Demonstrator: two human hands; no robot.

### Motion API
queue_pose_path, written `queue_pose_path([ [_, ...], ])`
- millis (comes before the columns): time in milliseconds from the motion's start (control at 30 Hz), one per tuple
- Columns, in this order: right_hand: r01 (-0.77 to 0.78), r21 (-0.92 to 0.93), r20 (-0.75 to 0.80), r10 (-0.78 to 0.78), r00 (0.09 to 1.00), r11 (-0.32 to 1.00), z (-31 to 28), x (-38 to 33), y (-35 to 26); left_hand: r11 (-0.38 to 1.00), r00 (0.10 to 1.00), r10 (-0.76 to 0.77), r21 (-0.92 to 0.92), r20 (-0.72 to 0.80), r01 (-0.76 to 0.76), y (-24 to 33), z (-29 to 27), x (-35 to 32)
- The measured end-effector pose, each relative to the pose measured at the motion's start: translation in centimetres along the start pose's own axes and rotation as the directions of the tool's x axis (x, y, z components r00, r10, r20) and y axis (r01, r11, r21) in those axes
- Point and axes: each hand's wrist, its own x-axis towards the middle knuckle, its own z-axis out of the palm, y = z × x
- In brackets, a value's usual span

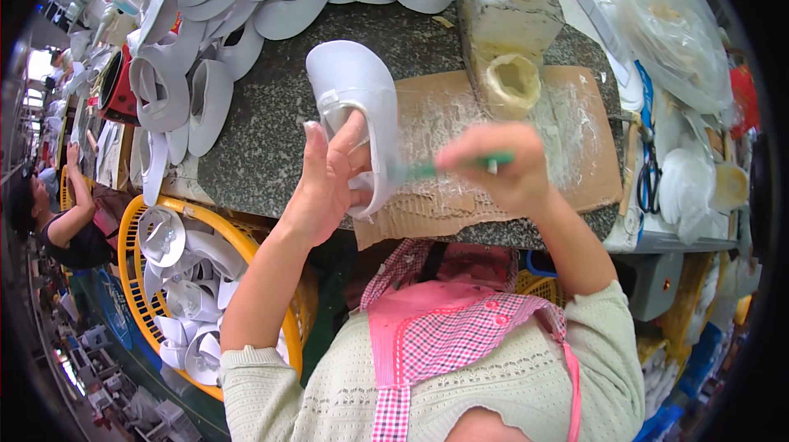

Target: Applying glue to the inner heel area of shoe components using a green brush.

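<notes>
A white shoe upper [355,84] stands tilted above the table, its closed toe pointing away from me. My left hand [326,171] holds it from inside, fingers in the opening and thumb up along the outside. In my right hand [501,158] is a brush [423,169] with a green handle, gripped in the fist. Its head is blurred and lies against or very close to the upper's right edge; contact is hard to tell. Beneath both hands lies a cardboard sheet [493,205] streaked with whitish residue. Beyond my right hand sits a crusted glue pot [514,84].
White shoe uppers [304,10] are heaped along the back and left of the speckled stone tabletop [259,125]. A yellow basket [131,277] at lower left holds more white pieces. Scissors [649,179] and a clear plastic bag [670,27] are at right. Another person [74,220] is at far left.
</notes>
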Motion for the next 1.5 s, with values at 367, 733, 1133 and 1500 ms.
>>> queue_pose_path([
  [367,0.070,0.062,0.262,-0.084,0.961,0.996,1.0,-1.6,0.4,0.966,0.998,-0.031,-0.254,0.046,0.042,0.3,-0.7,0.3],
  [733,-0.192,-0.481,-0.147,0.137,0.980,0.856,-8.5,-2.1,2.4,0.222,0.946,0.242,0.937,0.215,-0.270,3.6,1.1,2.5],
  [1133,-0.372,0.017,-0.404,0.347,0.847,0.928,-11.6,-8.1,-0.1,-0.007,0.744,0.511,0.867,0.431,-0.498,0.9,1.2,-0.1],
  [1500,0.106,0.026,-0.427,-0.084,0.900,0.994,-2.2,-3.0,1.7,0.965,0.963,0.259,0.019,0.071,-0.261,0.1,3.1,3.1],
])
